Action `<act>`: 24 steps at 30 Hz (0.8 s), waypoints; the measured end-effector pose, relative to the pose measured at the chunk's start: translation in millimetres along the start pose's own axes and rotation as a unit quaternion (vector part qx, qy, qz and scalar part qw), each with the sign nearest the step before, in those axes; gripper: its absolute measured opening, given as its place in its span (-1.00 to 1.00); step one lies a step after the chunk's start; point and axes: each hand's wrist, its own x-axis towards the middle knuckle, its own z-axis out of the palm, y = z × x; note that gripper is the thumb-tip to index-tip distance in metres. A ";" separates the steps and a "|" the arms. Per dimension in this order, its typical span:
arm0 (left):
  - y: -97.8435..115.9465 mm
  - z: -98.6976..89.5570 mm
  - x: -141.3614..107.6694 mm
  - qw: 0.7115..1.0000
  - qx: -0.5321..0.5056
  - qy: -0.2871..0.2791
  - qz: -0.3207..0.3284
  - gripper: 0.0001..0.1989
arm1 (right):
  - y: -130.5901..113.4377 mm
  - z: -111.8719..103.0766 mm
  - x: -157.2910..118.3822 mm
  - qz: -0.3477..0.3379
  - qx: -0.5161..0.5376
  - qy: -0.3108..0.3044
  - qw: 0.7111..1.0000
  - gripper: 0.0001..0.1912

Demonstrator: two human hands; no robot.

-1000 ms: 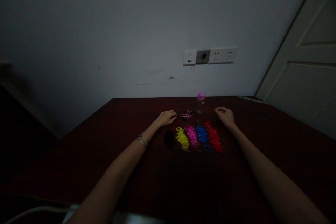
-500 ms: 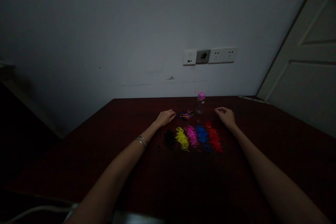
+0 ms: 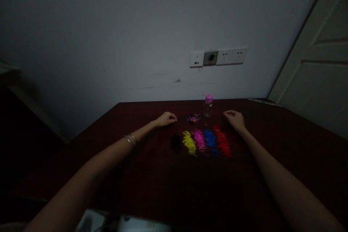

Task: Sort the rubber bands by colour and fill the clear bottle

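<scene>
My left hand (image 3: pixel 166 119) rests on the table left of a small mixed heap of coloured bands (image 3: pixel 194 118), apart from it. Its fingers are curled together; whatever they hold, if anything, is hidden. My right hand (image 3: pixel 236 119) lies right of the clear bottle with a pink lid (image 3: pixel 208 107), also with closed fingers and contents unseen. Between my arms, thin bands, like rubber bands, form a row of piles: black (image 3: pixel 176 141), yellow (image 3: pixel 189 143), pink (image 3: pixel 199 140), blue (image 3: pixel 210 138) and red (image 3: pixel 222 141).
The dark red-brown table (image 3: pixel 206 185) meets a pale wall with a row of sockets (image 3: pixel 218 57). A white panelled door (image 3: pixel 320 65) stands at the right. Pale objects (image 3: pixel 144 224) show at the near edge, partly cut off.
My left hand has drawn back leftward from the mixed heap, and its fingers, stretched out before, are now curled in. My right hand stays almost in place.
</scene>
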 end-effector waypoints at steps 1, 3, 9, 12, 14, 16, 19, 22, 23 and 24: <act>1.8 -4.0 -3.0 0.998 -0.028 -0.045 -0.015 -0.80 | -0.3 0.2 -0.3 -0.002 -0.002 -0.001 1.000 -0.62; 6.3 -10.8 -9.8 0.985 -0.079 -0.140 -0.055 -0.79 | -1.1 0.4 -0.7 -0.007 -0.006 -0.004 1.000 -0.63; 14.5 -19.6 -21.1 0.954 -0.151 -0.236 -0.106 -0.76 | -6.6 0.0 -2.1 -0.001 -0.018 -0.010 1.000 -0.64; 11.3 -19.1 -17.2 0.950 -0.179 -0.230 -0.111 -0.74 | -9.8 0.1 -3.7 -0.007 -0.021 -0.009 1.000 -0.63; 7.7 -17.6 -12.0 0.955 -0.192 -0.193 -0.113 -0.74 | -11.0 0.2 -4.6 -0.012 -0.027 -0.011 1.000 -0.63; 4.0 -15.4 -5.7 0.965 -0.197 -0.128 -0.119 -0.76 | -11.6 0.5 -5.2 -0.020 -0.034 -0.014 0.999 -0.64; -0.7 -10.8 4.5 0.972 -0.197 -0.011 -0.129 -0.79 | -12.6 1.1 -5.8 -0.032 -0.041 -0.018 0.998 -0.65; -4.9 -4.5 14.1 0.966 -0.200 0.087 -0.136 -0.80 | -15.5 1.7 -7.2 -0.049 -0.042 -0.023 0.998 -0.66; -6.2 -2.1 17.1 0.963 -0.201 0.114 -0.139 -0.80 | -17.2 1.8 -8.2 -0.056 -0.040 -0.026 0.997 -0.67; -7.5 0.7 19.9 0.960 -0.199 0.138 -0.142 -0.80 | -19.4 1.8 -9.4 -0.063 -0.037 -0.029 0.997 -0.67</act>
